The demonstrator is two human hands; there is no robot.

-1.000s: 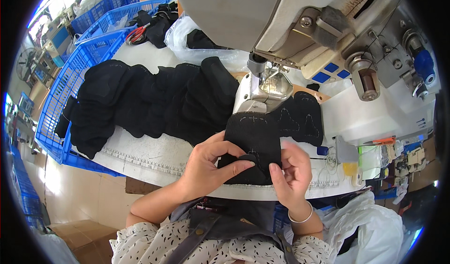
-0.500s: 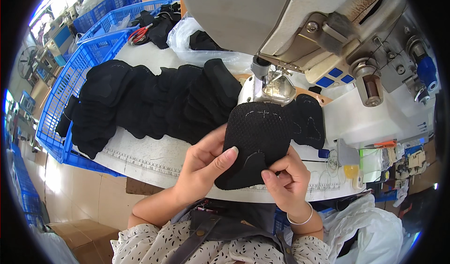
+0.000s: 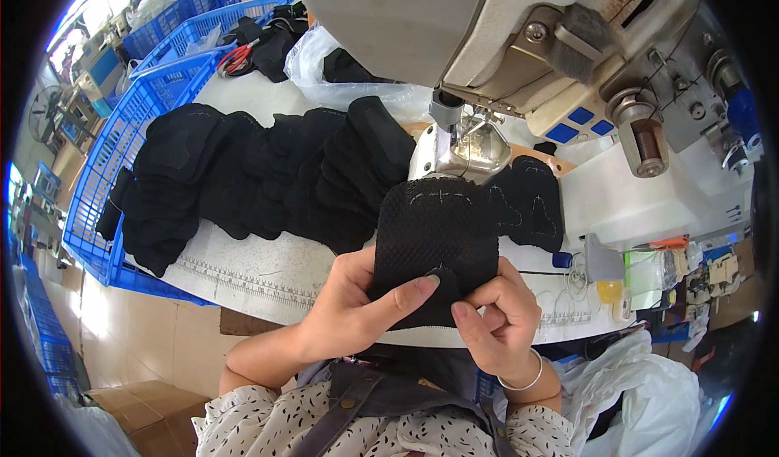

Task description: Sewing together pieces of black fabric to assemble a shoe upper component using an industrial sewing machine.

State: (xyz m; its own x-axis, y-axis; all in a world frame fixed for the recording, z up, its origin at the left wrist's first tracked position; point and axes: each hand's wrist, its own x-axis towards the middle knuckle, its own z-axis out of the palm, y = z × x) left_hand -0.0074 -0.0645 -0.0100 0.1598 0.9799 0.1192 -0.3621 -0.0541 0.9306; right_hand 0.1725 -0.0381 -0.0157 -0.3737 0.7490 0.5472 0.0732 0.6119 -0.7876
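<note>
1. Crate (image 3: 109,153): blue, at the left end of the desk (image 3: 260,266). Beside it, the pile (image 3: 276,177) of black pieces lies overlapped in a row, presumably to keep each within reach.
2. Left hand (image 3: 349,311): grasping the panel (image 3: 438,230), thumb on top and fingers largely hidden behind, an arrangement that seems to support and press the fabric.
3. Panel: black, between both hands above the desk's near edge, before the machine (image 3: 503,35). White marks face upward, likely for easy viewing. The smooth patch (image 3: 448,285) lies by the left thumb tip; whether it is attached cannot be told.
4. Right hand (image 3: 503,319): pinching the panel's lower right edge, remaining fingers curled, probably to steady it.
5. Marked piece (image 3: 531,205): black, flat, behind the panel and right of the machine's metal post.
</note>
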